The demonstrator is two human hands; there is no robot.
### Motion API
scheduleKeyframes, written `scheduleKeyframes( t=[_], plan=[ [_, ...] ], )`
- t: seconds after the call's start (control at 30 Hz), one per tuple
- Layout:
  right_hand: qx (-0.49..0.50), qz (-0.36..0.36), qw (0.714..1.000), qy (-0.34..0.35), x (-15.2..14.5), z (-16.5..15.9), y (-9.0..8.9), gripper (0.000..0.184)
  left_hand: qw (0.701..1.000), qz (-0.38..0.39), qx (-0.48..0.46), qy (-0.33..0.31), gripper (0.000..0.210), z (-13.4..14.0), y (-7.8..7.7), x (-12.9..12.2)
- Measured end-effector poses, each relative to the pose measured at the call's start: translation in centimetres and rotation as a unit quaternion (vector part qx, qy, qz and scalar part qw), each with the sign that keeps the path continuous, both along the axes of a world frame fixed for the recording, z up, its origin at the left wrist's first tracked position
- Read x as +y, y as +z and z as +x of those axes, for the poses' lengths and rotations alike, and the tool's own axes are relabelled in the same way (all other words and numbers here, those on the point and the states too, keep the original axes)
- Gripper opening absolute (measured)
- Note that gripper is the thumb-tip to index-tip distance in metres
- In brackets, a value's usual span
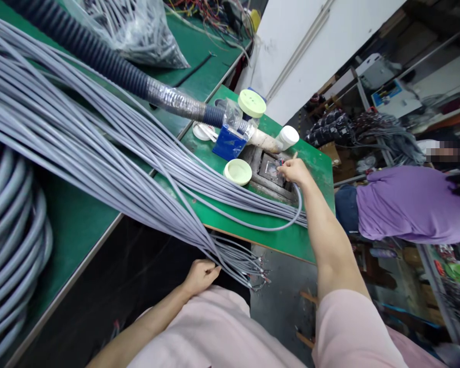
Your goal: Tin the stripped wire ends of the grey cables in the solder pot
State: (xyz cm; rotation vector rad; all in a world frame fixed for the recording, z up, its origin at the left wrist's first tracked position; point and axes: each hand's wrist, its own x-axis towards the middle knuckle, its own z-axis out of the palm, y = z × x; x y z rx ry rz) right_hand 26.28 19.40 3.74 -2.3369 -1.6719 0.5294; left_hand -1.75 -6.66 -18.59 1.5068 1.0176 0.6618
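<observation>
My right hand is closed in a pinch on the end of a grey cable. Small coloured wires stick out from its fingertips, over a square solder pot with a shiny silvery surface. The cable loops down from the hand and runs back along the bench. Near my lap, my left hand is closed, right beside a hanging bundle of grey cables; whatever its fingers hold, if anything, is hidden. Stripped cable ends fan out to the right of that hand.
A ribbed black hose crosses above the cables to a blue box and a pipe by the pot. Pale green lids and a white cup stand around. A thick cable coil lies left. A person in purple is at right.
</observation>
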Motion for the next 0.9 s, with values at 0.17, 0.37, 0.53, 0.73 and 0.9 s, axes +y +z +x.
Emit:
scheduleKeyframes(
  t=[0.17, 0.37, 0.53, 0.73, 0.9],
  plan=[
    [0.049, 0.019, 0.999, -0.005, -1.0, 0.1, 0.7, 0.031, 1.0, 0.002, -0.002, 0.002, 0.05, 0.0, 0.2, 0.0],
    [0.205, 0.088, 0.975, -0.001, -5.6, -0.1, 3.8, 0.035, 1.0, 0.021, -0.011, -0.009, 0.051, 0.0, 1.5, -0.2],
    [0.4, 0.161, 0.901, -0.046, -16.1, -1.4, 7.9, 0.034, 0.992, 0.061, -0.096, -0.063, 0.05, 0.0, 6.2, 0.1],
    [0.434, 0.217, 0.856, -0.181, -30.5, -1.2, 4.5, 0.031, 0.968, 0.136, -0.16, -0.138, 0.038, -1.3, 14.6, 2.7],
    [0.306, 0.05, 0.903, -0.297, -36.6, 1.1, -5.4, 0.033, 0.944, 0.315, 0.009, -0.099, 0.025, 0.0, 18.3, 8.0]
  ],
)
